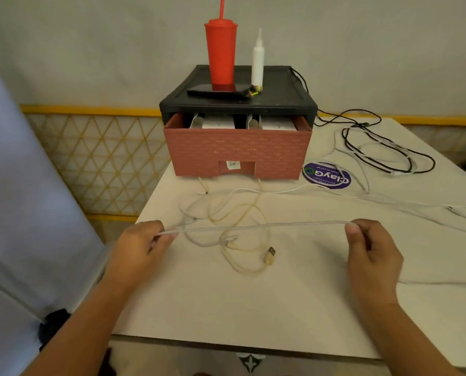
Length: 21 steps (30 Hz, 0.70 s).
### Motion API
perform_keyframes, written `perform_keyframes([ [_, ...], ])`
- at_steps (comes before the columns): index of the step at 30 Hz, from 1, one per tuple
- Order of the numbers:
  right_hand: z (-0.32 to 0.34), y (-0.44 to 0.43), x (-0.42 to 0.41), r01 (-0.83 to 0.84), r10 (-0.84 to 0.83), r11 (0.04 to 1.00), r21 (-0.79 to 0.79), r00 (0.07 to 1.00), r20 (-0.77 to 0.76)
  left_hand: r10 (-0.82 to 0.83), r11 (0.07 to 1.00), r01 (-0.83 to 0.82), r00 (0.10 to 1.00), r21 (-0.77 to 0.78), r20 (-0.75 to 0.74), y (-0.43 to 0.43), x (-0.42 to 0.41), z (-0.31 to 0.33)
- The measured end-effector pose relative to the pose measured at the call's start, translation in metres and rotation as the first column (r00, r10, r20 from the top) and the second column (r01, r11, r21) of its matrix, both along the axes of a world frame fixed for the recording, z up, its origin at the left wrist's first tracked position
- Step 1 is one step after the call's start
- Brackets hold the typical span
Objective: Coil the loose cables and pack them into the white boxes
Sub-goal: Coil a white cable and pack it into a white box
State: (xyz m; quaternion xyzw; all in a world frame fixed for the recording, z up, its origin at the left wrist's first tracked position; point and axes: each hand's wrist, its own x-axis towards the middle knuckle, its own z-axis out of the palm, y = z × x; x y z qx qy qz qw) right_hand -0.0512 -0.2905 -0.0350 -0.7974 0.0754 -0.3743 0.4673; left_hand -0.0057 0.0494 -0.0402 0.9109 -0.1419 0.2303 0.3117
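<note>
A white cable (256, 227) is stretched level just above the table between my two hands. My left hand (142, 245) pinches one end of it and my right hand (370, 246) pinches the other. Under it lies a tangle of cream cable (242, 213) ending in a USB plug (270, 255). A black cable (384, 150) and more white cable (389, 202) sprawl across the right of the table. Two white boxes (218, 122) stand inside the half-open pink brick-patterned drawer (237, 156) at the back.
The drawer sits in a black unit (280, 96) carrying a red tumbler (221, 50), a white bottle (257, 63) and a dark flat device. A purple round sticker (327, 175) lies to its right. The table's front edge (240, 344) is near me; a yellow lattice barrier stands to the left.
</note>
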Motion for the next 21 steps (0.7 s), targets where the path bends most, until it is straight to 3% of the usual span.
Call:
perform_keyframes([
  [4,0.020,-0.012,0.003,0.037,-0.037,0.999,0.013,0.999,0.040,0.225,0.943,-0.235,0.972,-0.237,-0.068,0.002,0.002,0.025],
  [7,0.039,-0.024,0.003,0.073,-0.073,0.997,0.004,0.997,-0.016,0.259,0.737,-0.360,0.932,-0.572,-0.252,0.003,0.009,0.041],
  [9,0.047,-0.028,0.002,0.049,-0.056,0.996,-0.077,0.994,-0.099,0.127,0.585,-0.373,0.919,-0.720,-0.373,0.005,0.013,0.054],
  [10,0.050,-0.029,0.001,0.026,-0.044,0.992,-0.127,0.989,-0.144,-0.034,0.455,-0.347,0.914,-0.820,-0.405,0.007,0.014,0.058],
  [11,0.051,-0.029,-0.001,-0.003,-0.033,0.983,-0.182,0.980,-0.195,-0.227,0.261,-0.324,0.895,-0.909,-0.385,0.008,0.014,0.061],
  [13,0.052,-0.026,-0.008,-0.096,-0.012,0.947,-0.308,0.944,-0.331,-0.491,-0.142,-0.243,0.859,-0.959,-0.145,0.004,0.007,0.068],
  [15,0.047,-0.022,-0.015,-0.234,-0.013,0.868,-0.438,0.870,-0.492,-0.470,-0.421,-0.148,0.880,-0.895,0.075,-0.004,-0.001,0.074],
  [16,0.043,-0.019,-0.019,-0.314,-0.016,0.812,-0.491,0.830,-0.557,-0.415,-0.490,-0.112,0.902,-0.865,0.118,-0.008,-0.003,0.078],
  [18,0.032,-0.012,-0.028,-0.460,0.017,0.715,-0.526,0.764,-0.645,-0.316,-0.521,-0.075,0.942,-0.850,0.110,-0.017,-0.006,0.086],
  [21,0.019,0.000,-0.045,-0.601,0.132,0.650,-0.466,0.693,-0.709,-0.259,-0.441,-0.041,0.962,-0.897,0.083,-0.025,-0.003,0.093],
])
